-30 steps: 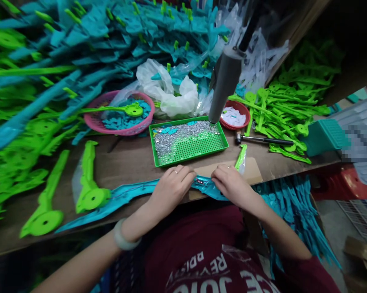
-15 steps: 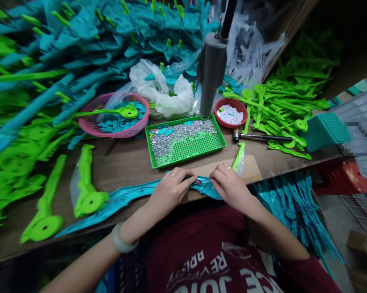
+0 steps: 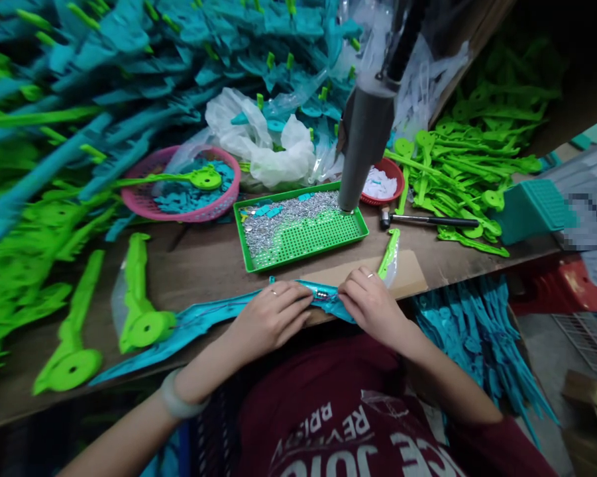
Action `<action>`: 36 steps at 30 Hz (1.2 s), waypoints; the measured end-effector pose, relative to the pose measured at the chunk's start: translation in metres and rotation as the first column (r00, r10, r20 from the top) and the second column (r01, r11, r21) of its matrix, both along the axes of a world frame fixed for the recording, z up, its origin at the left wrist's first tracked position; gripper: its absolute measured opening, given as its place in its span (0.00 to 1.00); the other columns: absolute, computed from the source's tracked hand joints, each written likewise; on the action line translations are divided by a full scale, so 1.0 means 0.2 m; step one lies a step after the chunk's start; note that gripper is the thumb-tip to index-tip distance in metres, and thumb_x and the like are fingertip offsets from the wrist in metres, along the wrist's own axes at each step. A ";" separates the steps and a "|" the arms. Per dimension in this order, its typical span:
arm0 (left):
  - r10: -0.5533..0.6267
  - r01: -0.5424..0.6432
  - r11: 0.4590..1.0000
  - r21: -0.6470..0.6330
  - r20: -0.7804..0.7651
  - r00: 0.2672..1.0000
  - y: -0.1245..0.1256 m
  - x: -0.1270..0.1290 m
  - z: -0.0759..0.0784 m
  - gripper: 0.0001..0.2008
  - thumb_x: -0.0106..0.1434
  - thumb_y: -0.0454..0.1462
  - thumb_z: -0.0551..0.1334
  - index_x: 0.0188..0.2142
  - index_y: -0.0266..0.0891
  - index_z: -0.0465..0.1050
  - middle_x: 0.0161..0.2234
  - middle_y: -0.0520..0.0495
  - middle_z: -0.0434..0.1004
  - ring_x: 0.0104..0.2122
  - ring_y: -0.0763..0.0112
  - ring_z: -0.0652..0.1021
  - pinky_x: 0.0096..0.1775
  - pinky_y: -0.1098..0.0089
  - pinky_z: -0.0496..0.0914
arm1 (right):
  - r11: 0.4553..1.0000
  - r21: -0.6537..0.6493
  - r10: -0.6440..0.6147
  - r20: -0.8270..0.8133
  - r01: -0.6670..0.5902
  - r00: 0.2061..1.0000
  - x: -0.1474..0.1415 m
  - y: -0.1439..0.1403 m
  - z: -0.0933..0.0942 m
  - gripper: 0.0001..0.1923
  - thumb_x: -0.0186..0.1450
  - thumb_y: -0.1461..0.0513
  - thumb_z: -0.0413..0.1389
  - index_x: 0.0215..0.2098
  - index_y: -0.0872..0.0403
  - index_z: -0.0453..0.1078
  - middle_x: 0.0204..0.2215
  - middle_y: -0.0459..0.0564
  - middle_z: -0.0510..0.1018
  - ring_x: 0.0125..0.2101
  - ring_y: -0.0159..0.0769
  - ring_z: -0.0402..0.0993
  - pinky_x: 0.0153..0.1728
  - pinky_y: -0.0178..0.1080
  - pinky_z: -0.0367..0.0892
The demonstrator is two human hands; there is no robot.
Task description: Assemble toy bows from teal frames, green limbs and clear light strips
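Nearest the camera, a maroon printed shirt [image 3: 338, 424] filled the bottom edge, and one pale smooth bangle [image 3: 176, 403] circled the left wrist. Two bare hands met at the near edge of the worn brown wooden bench [image 3: 213, 262]. The left hand [image 3: 271, 315] lay curled, its fingertips pinching one long, flat teal plastic blade [image 3: 199, 321]; the right hand [image 3: 372, 303] closed on the same blade from the other side. Between the two hands a small dark fitting with metal pins [image 3: 322, 293] sat on the blade. The blade stretched leftward along the bench edge, and under the right hand lay one flat tan cardboard sheet [image 3: 407, 271].

Left of the hands, two bright green plastic handles with round ends [image 3: 139, 311] lay well apart from each other. Beyond the hands stood one green perforated rectangular tray [image 3: 308, 232], half covered in small shiny metal pieces. One grey cylindrical tool [image 3: 365, 142] hung upright over the tray's far right corner. Just right lay one dark-handled hammer [image 3: 427, 220] and one red round bowl [image 3: 385, 182]. One pink woven basket [image 3: 181, 192] held teal scraps. Farthest back rose heaps of teal and green parts, too many to count.
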State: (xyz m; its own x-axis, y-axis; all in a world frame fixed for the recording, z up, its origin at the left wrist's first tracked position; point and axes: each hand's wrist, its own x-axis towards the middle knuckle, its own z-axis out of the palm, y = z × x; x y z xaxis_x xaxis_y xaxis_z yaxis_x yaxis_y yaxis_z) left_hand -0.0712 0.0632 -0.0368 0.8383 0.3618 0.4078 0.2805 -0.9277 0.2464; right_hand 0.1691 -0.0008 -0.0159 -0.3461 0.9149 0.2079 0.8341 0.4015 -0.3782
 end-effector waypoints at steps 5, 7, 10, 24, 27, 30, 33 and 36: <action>0.075 -0.078 0.996 -0.032 -0.103 0.992 -0.03 0.02 0.03 0.15 0.73 0.42 0.56 0.47 0.34 0.76 0.46 0.38 0.79 0.49 0.53 0.75 0.47 0.55 0.73 | 0.999 0.028 0.019 0.076 -0.021 0.997 -0.01 -0.01 0.00 0.13 0.75 0.64 0.48 0.35 0.55 0.71 0.33 0.52 0.73 0.37 0.41 0.61 0.38 0.42 0.56; 0.093 -0.098 0.994 -0.040 -0.125 0.988 -0.04 0.03 0.03 0.14 0.74 0.40 0.55 0.46 0.35 0.77 0.44 0.38 0.79 0.48 0.54 0.76 0.47 0.55 0.74 | 0.998 0.043 0.030 0.116 -0.035 0.993 -0.01 -0.03 0.02 0.13 0.75 0.64 0.48 0.35 0.55 0.71 0.33 0.52 0.73 0.38 0.42 0.60 0.38 0.43 0.56; 0.112 -0.115 0.993 -0.026 -0.102 0.988 -0.05 0.03 0.03 0.12 0.73 0.36 0.55 0.46 0.35 0.77 0.44 0.39 0.79 0.48 0.56 0.76 0.48 0.56 0.74 | 0.998 0.055 0.027 0.178 -0.037 0.984 -0.02 -0.06 0.04 0.11 0.74 0.65 0.50 0.35 0.55 0.72 0.34 0.53 0.73 0.38 0.43 0.60 0.38 0.43 0.56; -0.001 -0.011 0.985 0.172 0.068 0.998 -0.11 0.14 -0.02 0.09 0.71 0.30 0.57 0.44 0.35 0.76 0.43 0.42 0.81 0.45 0.61 0.78 0.49 0.59 0.73 | 0.985 -0.052 0.174 0.367 -0.166 0.914 0.00 -0.01 0.02 0.07 0.73 0.63 0.54 0.36 0.54 0.71 0.36 0.52 0.72 0.41 0.43 0.62 0.44 0.45 0.57; 0.040 -0.047 0.993 0.111 0.065 0.997 -0.14 0.16 -0.03 0.08 0.72 0.32 0.58 0.43 0.35 0.76 0.42 0.43 0.81 0.44 0.61 0.78 0.49 0.59 0.73 | 0.968 -0.120 0.248 0.336 -0.220 0.909 0.03 0.05 0.04 0.07 0.72 0.64 0.54 0.36 0.55 0.72 0.36 0.52 0.73 0.41 0.43 0.62 0.41 0.43 0.57; 0.152 -0.153 0.988 0.030 0.042 0.988 -0.18 0.18 -0.04 0.10 0.72 0.35 0.57 0.44 0.34 0.77 0.44 0.39 0.79 0.45 0.58 0.77 0.47 0.58 0.74 | 0.937 -0.212 0.328 0.269 -0.276 0.905 0.06 0.12 0.08 0.08 0.73 0.64 0.53 0.37 0.55 0.73 0.35 0.51 0.73 0.40 0.41 0.62 0.39 0.41 0.58; 0.207 -0.207 0.978 -0.005 0.018 0.978 -0.20 0.18 -0.03 0.10 0.72 0.36 0.57 0.44 0.35 0.77 0.44 0.38 0.77 0.44 0.56 0.76 0.45 0.57 0.73 | 0.906 -0.283 0.383 0.227 -0.316 0.895 0.07 0.18 0.12 0.10 0.74 0.64 0.51 0.37 0.56 0.73 0.35 0.52 0.73 0.39 0.41 0.63 0.39 0.40 0.59; 0.198 -0.198 0.980 -0.012 0.019 0.980 -0.19 0.19 -0.03 0.09 0.71 0.34 0.57 0.41 0.35 0.77 0.42 0.40 0.77 0.42 0.58 0.75 0.43 0.59 0.73 | 0.880 -0.341 0.416 0.215 -0.332 0.883 0.07 0.22 0.15 0.11 0.73 0.65 0.51 0.35 0.56 0.74 0.36 0.53 0.73 0.39 0.41 0.64 0.38 0.40 0.60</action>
